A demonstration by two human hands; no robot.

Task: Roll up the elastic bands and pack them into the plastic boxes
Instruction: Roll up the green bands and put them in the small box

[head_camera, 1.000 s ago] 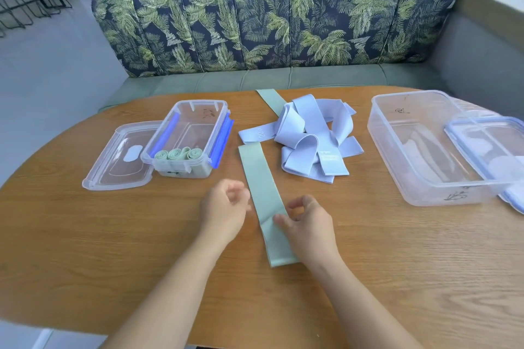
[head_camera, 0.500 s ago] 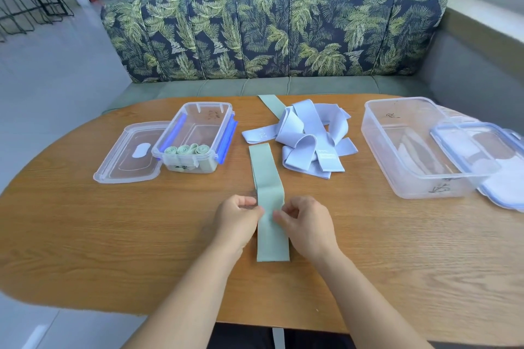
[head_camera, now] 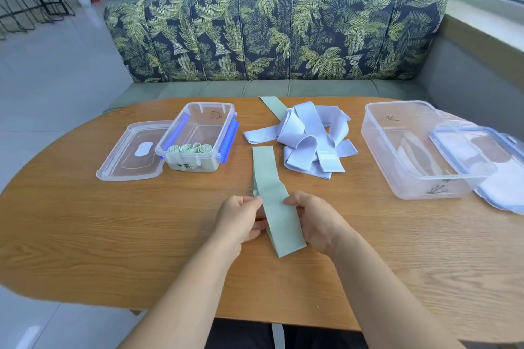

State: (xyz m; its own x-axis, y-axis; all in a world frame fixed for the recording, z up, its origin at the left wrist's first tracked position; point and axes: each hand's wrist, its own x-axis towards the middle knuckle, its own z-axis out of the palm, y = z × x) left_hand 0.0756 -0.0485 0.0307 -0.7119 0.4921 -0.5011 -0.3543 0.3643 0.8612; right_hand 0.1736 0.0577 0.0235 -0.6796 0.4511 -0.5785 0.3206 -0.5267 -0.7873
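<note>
A left hand (head_camera: 241, 221) and a right hand (head_camera: 314, 221) pinch opposite edges of a flat sage-green elastic band (head_camera: 270, 195) on an oval wooden table (head_camera: 85, 235); behind, print on a lavender band (head_camera: 259, 134) reads "20", the rest illegible.

Centre frame, your flat band (head_camera: 273, 204): pale sage green, plain. Heap of bands (head_camera: 309, 144) above it: pale lilac, faint white print. Small box (head_camera: 211, 106), left: clear, blue clips, sage-green rolls (head_camera: 189, 149) inside. Table (head_camera: 113, 221): orange-brown wood grain. Sofa back (head_camera: 269, 31), top: navy with green palm fronds.
</note>
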